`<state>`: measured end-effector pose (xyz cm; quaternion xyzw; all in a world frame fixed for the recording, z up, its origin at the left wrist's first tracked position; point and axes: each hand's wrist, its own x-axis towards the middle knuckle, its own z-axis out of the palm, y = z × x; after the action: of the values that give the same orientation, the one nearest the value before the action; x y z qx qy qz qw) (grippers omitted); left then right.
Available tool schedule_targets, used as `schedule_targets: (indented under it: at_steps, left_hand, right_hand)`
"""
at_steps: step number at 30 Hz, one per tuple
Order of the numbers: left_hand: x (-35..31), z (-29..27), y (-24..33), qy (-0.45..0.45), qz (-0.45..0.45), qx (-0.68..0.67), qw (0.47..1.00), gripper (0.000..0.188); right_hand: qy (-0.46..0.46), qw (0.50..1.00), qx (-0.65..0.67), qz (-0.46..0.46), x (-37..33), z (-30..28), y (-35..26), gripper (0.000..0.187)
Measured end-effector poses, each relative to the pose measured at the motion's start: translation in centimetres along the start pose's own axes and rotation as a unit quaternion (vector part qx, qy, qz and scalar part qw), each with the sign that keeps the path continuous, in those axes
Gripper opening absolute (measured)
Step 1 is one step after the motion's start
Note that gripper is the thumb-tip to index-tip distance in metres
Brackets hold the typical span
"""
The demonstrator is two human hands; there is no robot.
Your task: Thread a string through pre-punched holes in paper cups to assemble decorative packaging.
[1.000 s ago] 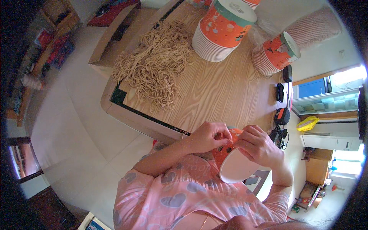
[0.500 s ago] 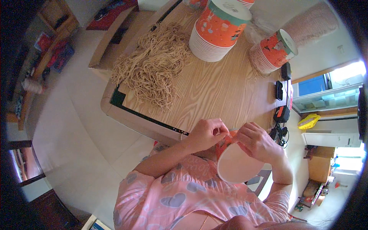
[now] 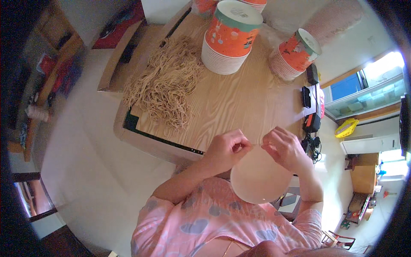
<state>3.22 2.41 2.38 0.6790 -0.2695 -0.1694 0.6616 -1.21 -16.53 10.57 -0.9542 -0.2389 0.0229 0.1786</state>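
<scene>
A paper bucket (image 3: 260,177) is tipped against my front, its pale round end towards me. At its far edge my left hand (image 3: 231,147) is closed in a pinch. Facing it, my right hand (image 3: 283,147) pinches too, its fingers against the bucket's upper right edge. A small gap separates the fingertips, and what they grip is too small to make out. Beyond my hands a heap of beige cords (image 3: 169,88) lies on the wooden table (image 3: 231,107).
An upside-down stack of orange and green paper buckets (image 3: 233,38) stands at the back, with a smaller stack (image 3: 295,55) to its right. Black devices and cables (image 3: 311,143) line the table's right edge. An open cardboard box (image 3: 117,64) is beyond the left edge.
The bucket has turned, so its orange side no longer shows and its pale end faces me more fully. My hands have drawn slightly apart. The whole view has shifted a little.
</scene>
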Motion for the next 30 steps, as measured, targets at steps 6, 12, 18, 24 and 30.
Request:
schedule_targets:
  at_steps: [6, 12, 18, 24, 30]
  left_hand:
    - [-0.5, 0.9, 2.0, 0.073, 0.187, 0.264, 0.943, 0.009]
    - [-1.9, -0.9, 1.0, 0.094, 0.104, 0.215, 0.967, 0.007]
    - [-3.5, -3.4, -0.8, 0.077, 0.015, 0.216, 0.973, 0.007]
    - [-4.6, -2.8, -3.1, 0.028, -0.059, 0.168, 0.984, 0.009]
    - [-5.0, -1.6, -4.2, -0.035, -0.124, 0.066, 0.989, 0.007]
  right_hand:
    - [0.144, 0.972, 0.006, 0.185, 0.5, 1.5, 0.5, 0.021]
    - [0.34, 0.862, 0.115, 0.358, -2.2, 3.9, 4.7, 0.016]
    - [0.323, 0.876, 0.122, 0.338, -4.4, 3.0, 6.6, 0.01]
    - [0.303, 0.907, 0.081, 0.281, -2.3, 0.9, 9.7, 0.015]
    - [0.287, 0.943, 0.017, 0.17, -2.0, 1.6, 12.4, 0.016]
